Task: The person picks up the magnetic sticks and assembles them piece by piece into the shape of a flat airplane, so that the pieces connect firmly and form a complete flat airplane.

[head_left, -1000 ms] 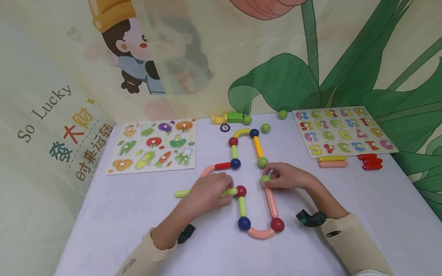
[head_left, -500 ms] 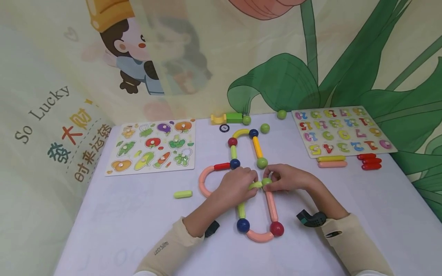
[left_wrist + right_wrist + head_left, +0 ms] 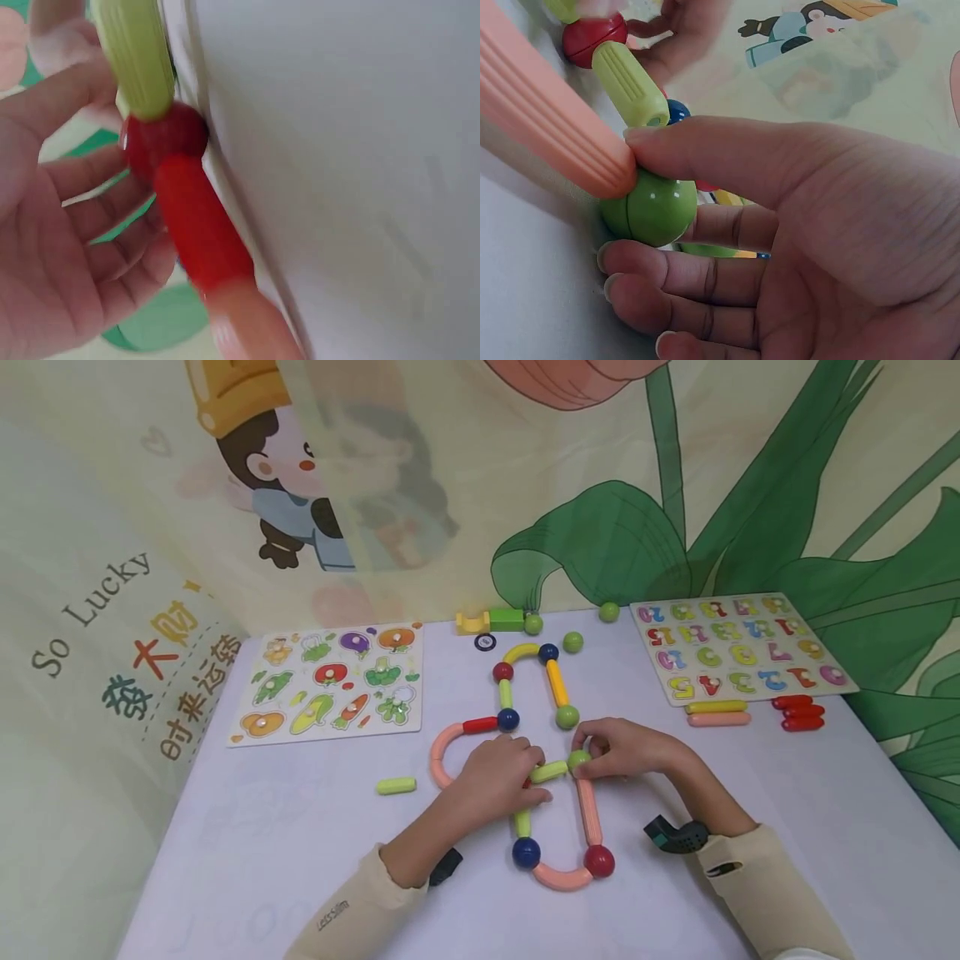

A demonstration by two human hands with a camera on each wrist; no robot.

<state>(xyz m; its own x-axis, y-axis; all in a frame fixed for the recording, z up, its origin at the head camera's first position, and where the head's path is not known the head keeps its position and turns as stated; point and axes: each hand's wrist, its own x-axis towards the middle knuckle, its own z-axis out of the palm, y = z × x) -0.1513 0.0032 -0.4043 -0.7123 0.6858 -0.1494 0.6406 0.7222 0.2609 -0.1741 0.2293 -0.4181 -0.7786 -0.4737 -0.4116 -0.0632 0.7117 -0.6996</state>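
My right hand [image 3: 626,747] pinches a green ball [image 3: 656,210] between thumb and index finger. A ribbed pink stick [image 3: 590,810] joins this ball to a red ball [image 3: 599,862] nearer me. Beside the green ball lies the end of a short light-green stick [image 3: 550,772]; its other end meets a dark red ball [image 3: 169,135]. My left hand [image 3: 491,772] is around that red ball, thumb and fingers spread apart, and covers it largely in the head view. From the same ball a red stick [image 3: 202,225] leads on to a pink piece.
Ahead, a yellow stick [image 3: 557,683] ends in another green ball [image 3: 567,717]. A loose light-green stick [image 3: 396,786] lies left. Vegetable [image 3: 330,685] and number [image 3: 742,647] puzzle boards stand at the back, with spare red sticks [image 3: 802,724] at right.
My left hand went right to the green ball with fingers on the light-green stick, then drew back slightly left and loosened from it. My right hand stayed at the green ball.
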